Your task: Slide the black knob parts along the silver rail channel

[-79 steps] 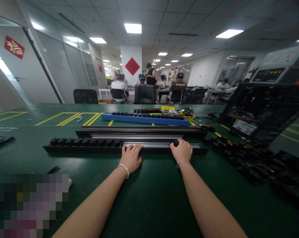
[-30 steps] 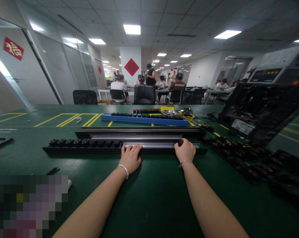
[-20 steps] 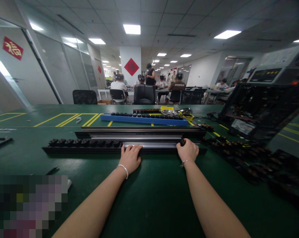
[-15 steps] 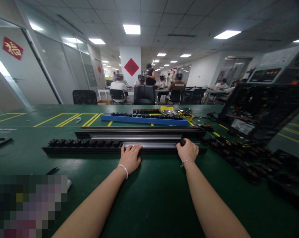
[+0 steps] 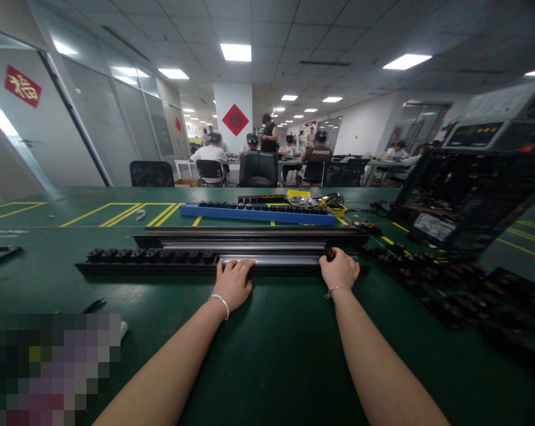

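A long black channel rail (image 5: 152, 270) lies crosswise in front of me. Its left part carries a row of small black wheel-like pieces (image 5: 151, 256), and a bare silver strip (image 5: 280, 260) shows to the right of them. My left hand (image 5: 234, 284) grips the near edge of the rail just past the last piece, fingertips over the edge. Near the rail's right end, my right hand (image 5: 339, 270) is closed around a small black piece (image 5: 330, 254). The fingers cover most of that piece, and I cannot tell whether it touches the channel.
Other black rails (image 5: 250, 238) lie just behind. Farther back sits a blue rail (image 5: 258, 215) with black pieces. Many loose black pieces (image 5: 445, 284) spread at right, before an open black computer case (image 5: 467, 195). Yellow tape (image 5: 105, 214) marks the green table (image 5: 267, 355).
My right hand has shifted slightly to the right along the rail with the small black piece. My left hand stays in place.
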`<state>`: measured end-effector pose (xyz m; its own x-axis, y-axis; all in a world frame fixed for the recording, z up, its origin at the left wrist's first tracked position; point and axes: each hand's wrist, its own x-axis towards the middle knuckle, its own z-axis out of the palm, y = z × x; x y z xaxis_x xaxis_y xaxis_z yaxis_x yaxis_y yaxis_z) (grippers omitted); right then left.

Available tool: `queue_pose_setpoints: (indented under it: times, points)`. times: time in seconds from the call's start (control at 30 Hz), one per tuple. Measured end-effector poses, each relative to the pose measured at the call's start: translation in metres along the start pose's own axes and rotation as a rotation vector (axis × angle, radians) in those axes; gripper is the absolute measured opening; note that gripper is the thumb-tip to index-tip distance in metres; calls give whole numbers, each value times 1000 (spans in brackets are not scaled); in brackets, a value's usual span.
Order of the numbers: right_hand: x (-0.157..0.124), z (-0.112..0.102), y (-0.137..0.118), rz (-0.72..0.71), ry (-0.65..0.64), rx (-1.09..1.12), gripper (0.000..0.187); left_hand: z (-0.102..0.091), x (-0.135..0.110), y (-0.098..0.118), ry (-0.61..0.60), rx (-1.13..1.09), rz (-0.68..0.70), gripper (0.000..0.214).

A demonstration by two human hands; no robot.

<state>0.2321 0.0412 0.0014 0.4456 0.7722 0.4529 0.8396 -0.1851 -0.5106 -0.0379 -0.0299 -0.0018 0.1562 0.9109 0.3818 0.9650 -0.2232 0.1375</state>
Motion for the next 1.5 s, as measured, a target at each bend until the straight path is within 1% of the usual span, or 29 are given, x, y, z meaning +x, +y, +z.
queue_pose_setpoints:
  times: [0.33,0.63,1.0,1.5]
  points:
    - [-1,0,-2,33,-26,1,41,1,0,-1,-21,6,-9,50]
    - [4,-4,5,5,-50,-18,38,0,0,0,-24,22,-9,51]
    - [8,-3,14,1,-19,-8,44,3,0,-2,6,15,4,50]
    - [12,-4,18,18,-18,1,40,1,0,0,-16,27,-12,51]
